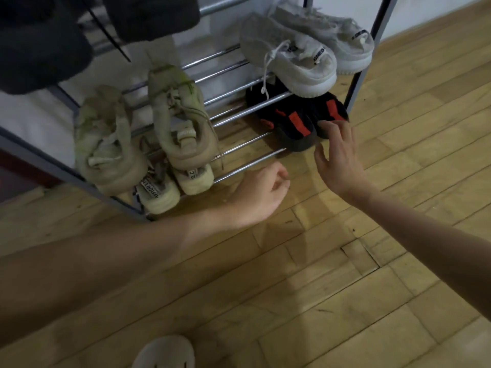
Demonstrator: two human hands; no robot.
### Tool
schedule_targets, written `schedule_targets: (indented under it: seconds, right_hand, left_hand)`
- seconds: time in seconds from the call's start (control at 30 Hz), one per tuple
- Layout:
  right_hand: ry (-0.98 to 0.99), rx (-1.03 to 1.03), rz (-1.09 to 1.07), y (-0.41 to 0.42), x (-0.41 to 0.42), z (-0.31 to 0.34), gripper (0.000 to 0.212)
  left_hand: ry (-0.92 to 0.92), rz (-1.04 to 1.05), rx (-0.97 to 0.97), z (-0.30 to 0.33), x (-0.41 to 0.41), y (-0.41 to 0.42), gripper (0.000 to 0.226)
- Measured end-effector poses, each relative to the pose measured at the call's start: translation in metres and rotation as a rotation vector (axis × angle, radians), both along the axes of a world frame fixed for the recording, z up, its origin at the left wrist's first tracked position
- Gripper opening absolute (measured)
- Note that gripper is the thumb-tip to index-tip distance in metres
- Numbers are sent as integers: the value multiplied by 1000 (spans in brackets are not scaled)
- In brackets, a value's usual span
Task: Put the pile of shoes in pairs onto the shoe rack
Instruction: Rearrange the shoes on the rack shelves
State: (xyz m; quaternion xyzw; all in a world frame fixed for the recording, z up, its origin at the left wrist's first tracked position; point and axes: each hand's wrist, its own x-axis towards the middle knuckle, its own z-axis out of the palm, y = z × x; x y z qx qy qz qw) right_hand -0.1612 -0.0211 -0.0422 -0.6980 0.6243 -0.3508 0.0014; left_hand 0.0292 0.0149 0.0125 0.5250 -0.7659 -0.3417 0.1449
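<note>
right hand (338,158) spread open, fingertips touching black-and-red shoes (297,120); left hand (261,196) loosely curled, empty.

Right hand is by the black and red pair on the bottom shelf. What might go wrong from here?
1. The black and red shoes sit on thin bars with their heels at the front rail; a nudge from the right hand may tip them onto the floor.
2. The white sneaker above has a lace dangling over them, which fingers might snag.
3. The beige sneaker overhangs its shelf's front edge and may slide off.
</note>
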Motion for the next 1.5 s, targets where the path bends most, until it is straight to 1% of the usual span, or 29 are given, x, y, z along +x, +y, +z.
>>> schedule_targets:
  seconds: [0.13,0.2,0.3,0.37,0.43,0.5,0.53,0.6,0.67,0.7,0.77,0.83,0.97,1.07,1.2,1.33,1.47,1.5]
  right_hand:
    - [-12,-99,145,6,49,28,34]
    - [-65,-126,200,6,71,42,33]
    - [-162,-172,264,7,100,62,34]
    - [-217,-171,313,12,115,71,36]
    - [-248,-104,368,17,127,76,45]
    - [-208,11,433,23,138,79,62]
    - [-153,47,456,24,142,78,69]
    - [-36,80,471,25,150,76,78]
    - [15,100,467,23,157,74,80]
    - [20,99,464,21,160,74,79]
    - [8,89,471,16,164,75,76]
    - [-7,81,492,12,167,77,70]
    - [7,27,571,2,166,73,52]
    - [8,-31,603,-7,162,70,49]
    - [2,-102,594,-15,170,71,51]
    - [-34,-84,561,-24,184,75,51]
    - [-53,-116,560,-33,197,82,47]
    - [-49,-120,564,-35,200,83,47]
  left_hand:
    - [100,-111,-44,48,43,17,15]
    - [117,-94,-148,68,67,22,14]
    - [91,-20,-341,89,103,28,13]
    - [11,37,-451,98,125,32,14]
    - [-153,59,-568,105,145,34,17]
    - [-334,57,-644,108,160,35,30]
    - [-421,62,-664,107,166,35,40]
    - [-563,105,-658,101,176,36,61]
    - [-661,169,-587,91,185,36,74]
    - [-688,183,-566,86,190,36,75]
    - [-706,174,-578,77,198,36,65]
    - [-735,141,-661,72,206,37,56]
    - [-768,36,-811,58,220,33,48]
    - [-761,12,-859,49,224,30,44]
    - [-716,121,-865,52,226,25,43]
    - [-758,236,-887,70,221,13,41]
    - [-796,319,-765,79,206,6,51]
    - [-809,319,-770,77,204,6,55]
